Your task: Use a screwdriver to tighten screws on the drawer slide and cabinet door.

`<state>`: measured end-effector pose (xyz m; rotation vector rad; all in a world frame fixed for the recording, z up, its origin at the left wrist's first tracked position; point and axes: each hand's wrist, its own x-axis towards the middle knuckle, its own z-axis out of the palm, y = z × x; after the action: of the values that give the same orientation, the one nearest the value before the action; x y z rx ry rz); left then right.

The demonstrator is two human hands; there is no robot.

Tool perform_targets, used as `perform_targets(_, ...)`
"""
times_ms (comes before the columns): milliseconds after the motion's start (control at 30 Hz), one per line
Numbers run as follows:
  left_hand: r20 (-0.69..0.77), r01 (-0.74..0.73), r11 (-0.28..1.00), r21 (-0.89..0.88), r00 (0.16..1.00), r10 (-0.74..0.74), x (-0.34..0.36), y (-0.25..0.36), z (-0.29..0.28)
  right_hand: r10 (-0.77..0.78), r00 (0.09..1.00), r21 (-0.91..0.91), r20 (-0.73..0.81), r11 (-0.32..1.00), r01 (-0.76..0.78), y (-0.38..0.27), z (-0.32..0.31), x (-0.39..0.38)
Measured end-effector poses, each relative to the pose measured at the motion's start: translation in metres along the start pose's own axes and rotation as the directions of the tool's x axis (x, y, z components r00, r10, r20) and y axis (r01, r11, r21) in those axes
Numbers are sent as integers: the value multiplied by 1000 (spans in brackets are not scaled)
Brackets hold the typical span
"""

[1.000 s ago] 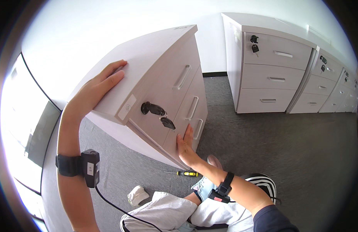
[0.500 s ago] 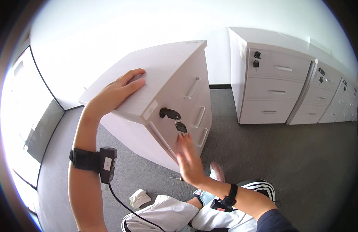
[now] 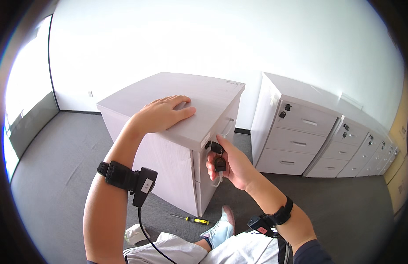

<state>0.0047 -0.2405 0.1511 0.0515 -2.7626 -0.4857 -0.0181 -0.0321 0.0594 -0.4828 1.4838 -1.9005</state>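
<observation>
White wall [image 3: 177, 39] behind the cabinet [image 3: 177, 165]; left hand [image 3: 158, 115] flat on top; can't tell if right hand [image 3: 235, 163] pinches the key [image 3: 216, 148]; hard twisting might snap it.

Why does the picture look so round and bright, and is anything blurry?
Head view: the wide fisheye lens blackens the corners and seems to bend the row of pale grey boxy cabinets; head view, left side: glare washes out the tall white window-like panel; head view, middle: the bare right hand and black-headed metal key look fairly clear.
</observation>
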Motion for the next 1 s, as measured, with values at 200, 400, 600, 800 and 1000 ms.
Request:
perform_targets(200,-17,-64,998,-11,998,63,-1,-4,-2,-652,753,-526,-85,671,522,14,1,3)
perform_targets(400,-36,-96,995,-10,995,96,-2,-5,-2,-806,590,-691,-47,453,563,21,1,6)
perform_targets(600,-40,-103,995,9,994,103,-2,-6,-2,-813,579,-726,-62,435,533,19,4,7)
perform_targets(800,-23,-94,996,-5,995,94,-1,-6,-3,-795,602,-708,-79,469,527,18,5,5)
perform_targets(1000,-33,-92,996,1,995,92,0,-6,-3,-804,583,-663,-115,499,558,15,10,7)
